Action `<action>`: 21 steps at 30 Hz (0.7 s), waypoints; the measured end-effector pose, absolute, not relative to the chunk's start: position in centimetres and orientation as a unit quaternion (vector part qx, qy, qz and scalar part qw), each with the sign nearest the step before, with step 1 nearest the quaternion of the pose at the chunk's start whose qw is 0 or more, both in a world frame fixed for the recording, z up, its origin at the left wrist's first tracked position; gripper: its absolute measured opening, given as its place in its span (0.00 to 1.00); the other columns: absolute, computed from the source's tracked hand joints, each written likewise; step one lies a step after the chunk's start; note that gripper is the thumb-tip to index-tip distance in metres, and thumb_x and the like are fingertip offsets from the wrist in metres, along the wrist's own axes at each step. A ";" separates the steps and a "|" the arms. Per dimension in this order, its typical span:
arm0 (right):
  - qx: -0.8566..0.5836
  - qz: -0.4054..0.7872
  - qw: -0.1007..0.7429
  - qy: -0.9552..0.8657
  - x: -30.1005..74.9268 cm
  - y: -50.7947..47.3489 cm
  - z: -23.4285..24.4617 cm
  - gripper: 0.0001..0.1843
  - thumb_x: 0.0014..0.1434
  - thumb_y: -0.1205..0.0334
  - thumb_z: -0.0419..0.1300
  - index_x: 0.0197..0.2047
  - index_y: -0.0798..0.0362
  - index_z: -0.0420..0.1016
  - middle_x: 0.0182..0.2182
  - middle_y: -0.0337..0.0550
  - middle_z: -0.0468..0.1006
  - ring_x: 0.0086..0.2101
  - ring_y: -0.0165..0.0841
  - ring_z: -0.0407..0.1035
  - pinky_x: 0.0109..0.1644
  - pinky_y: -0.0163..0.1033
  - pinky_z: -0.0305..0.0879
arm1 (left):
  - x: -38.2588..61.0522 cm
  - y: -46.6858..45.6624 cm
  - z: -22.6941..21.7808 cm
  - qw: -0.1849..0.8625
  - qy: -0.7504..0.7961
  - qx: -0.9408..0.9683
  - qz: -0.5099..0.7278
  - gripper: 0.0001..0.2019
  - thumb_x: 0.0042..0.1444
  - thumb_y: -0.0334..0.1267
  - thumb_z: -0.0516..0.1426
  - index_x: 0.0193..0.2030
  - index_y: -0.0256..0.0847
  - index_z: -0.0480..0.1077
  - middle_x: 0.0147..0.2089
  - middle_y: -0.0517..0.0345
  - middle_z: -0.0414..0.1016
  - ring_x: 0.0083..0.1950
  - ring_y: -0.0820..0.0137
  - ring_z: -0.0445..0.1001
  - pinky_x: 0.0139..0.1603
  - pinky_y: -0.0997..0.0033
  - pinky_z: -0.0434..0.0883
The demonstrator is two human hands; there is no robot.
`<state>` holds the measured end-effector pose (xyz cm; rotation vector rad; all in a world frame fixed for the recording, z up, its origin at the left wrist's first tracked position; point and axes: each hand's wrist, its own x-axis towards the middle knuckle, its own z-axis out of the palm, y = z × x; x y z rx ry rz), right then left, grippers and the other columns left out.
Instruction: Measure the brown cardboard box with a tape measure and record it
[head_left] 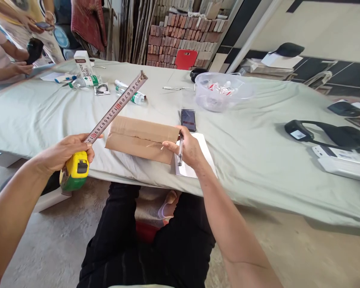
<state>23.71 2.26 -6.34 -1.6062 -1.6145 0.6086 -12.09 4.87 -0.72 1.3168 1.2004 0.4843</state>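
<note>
My left hand [67, 152] is closed round the pulled-out blade of a yellow and green tape measure [78, 166], just above its case. The blade slants up and to the right over the table. A brown cardboard box [141, 138] lies on the cloth between my hands. My right hand [190, 148] grips the box's right end, thumb on the near side. Tucked in that same hand is a clear pen [180, 150], pointing down. White paper [204, 156] lies beneath the right hand, partly covered by it and the box.
Behind the box are a phone [188, 120], a clear plastic tub [213, 94] and water bottles [135, 96]. A white carton [82, 64] stands at the far left. Black headsets [327, 136] lie to the right. Two people [21, 36] stand at the left, holding devices.
</note>
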 end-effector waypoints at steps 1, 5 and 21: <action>-0.636 0.232 0.387 -0.626 23.5 2.3 -6.5 0.40 0.45 0.31 0.64 0.53 0.50 0.66 0.41 0.45 0.77 0.40 0.41 0.71 0.44 0.43 0.67 | -12.1 4.1 -0.9 0.603 0.521 0.562 0.219 0.29 0.58 0.43 0.57 0.66 0.41 0.59 0.26 0.60 0.73 0.23 0.72 0.67 0.21 0.77 0.65; -0.645 0.214 0.388 -0.623 23.1 2.5 -7.0 0.39 0.47 0.30 0.61 0.53 0.48 0.65 0.44 0.46 0.78 0.41 0.44 0.73 0.44 0.46 0.66 | -11.1 0.3 -3.1 0.664 0.518 0.504 0.194 0.25 0.63 0.42 0.52 0.66 0.42 0.57 0.27 0.62 0.73 0.25 0.74 0.68 0.25 0.78 0.65; -0.644 0.179 0.369 -0.646 22.8 1.9 -7.0 0.41 0.50 0.27 0.56 0.56 0.49 0.63 0.45 0.49 0.77 0.40 0.46 0.72 0.42 0.45 0.65 | -3.4 -7.0 -8.2 0.738 0.485 0.398 0.248 0.24 0.57 0.49 0.58 0.55 0.36 0.68 0.25 0.58 0.73 0.22 0.74 0.65 0.23 0.77 0.62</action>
